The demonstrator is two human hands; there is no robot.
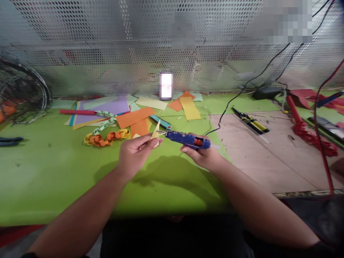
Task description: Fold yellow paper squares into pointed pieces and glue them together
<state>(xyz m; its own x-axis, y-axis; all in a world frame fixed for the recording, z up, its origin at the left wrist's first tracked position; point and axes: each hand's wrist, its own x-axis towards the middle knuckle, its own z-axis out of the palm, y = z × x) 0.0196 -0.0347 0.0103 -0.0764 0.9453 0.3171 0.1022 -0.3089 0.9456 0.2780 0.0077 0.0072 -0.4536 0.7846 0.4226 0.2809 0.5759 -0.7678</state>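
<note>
My left hand [134, 154] pinches a folded piece of pale yellow paper [156, 135] near the middle of the view. A blue glue gun [185, 139] is gripped in my right hand [202, 156], its nozzle pointing left and at the yellow paper; whether the tip touches it I cannot tell. The gun's black cord runs up to the right. Just behind the hands lie a teal cutter [160, 122] and orange paper strips [135, 117]. A curled paper chain [107, 138] in orange, yellow and light green rests to the left.
Coloured sheets [113, 106] lie along the back of the green table [67, 179], below a perforated metal panel [107, 61]. Black and yellow tools [251, 122] and a red paper chain [306, 132] are on the right. Dark-handled pliers [10, 141] sit far left.
</note>
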